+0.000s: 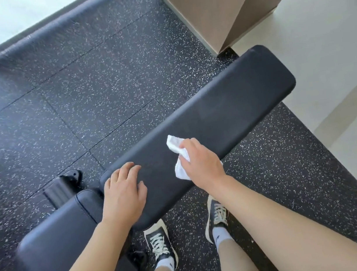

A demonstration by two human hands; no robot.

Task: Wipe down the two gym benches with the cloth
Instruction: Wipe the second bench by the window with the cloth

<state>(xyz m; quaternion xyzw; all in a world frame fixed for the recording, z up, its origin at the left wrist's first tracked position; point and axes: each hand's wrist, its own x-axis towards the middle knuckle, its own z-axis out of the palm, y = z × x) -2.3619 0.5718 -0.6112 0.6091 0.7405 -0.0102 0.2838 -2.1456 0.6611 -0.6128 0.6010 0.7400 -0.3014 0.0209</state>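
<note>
While the left hand (123, 192) rests flat, fingers relaxed, on the bench (226, 108) pad's near end, the right hand (199, 157) pinches the cloth (175, 143) against mid-pad, so the unwiped length runs up-right along the long axis, nearer the right.

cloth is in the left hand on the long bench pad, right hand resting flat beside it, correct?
Hands are swapped. In the head view the right hand holds the white cloth on the long bench pad; the left hand rests flat beside it, on the pad's near end.
</note>
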